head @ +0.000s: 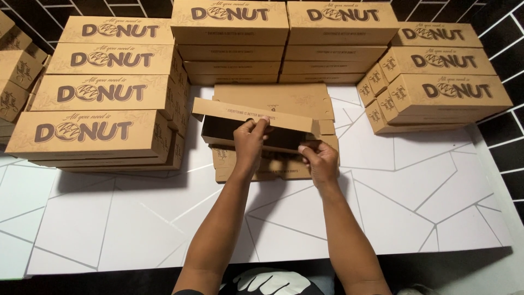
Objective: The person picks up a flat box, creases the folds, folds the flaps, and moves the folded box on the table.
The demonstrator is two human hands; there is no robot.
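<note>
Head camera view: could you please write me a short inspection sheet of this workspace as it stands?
Surface: white table with thin grey angular lines.
Job's things: a half-folded brown cardboard box, dark inside, resting on a pile of flat box blanks.
Clutter: stacks of finished brown boxes at left, at the back and at right.
Grippers: left hand pinches the box's front wall; right hand holds a side flap at the right end.
Cables: nothing seen.
Surroundings: black tiled wall with white joints.
</note>
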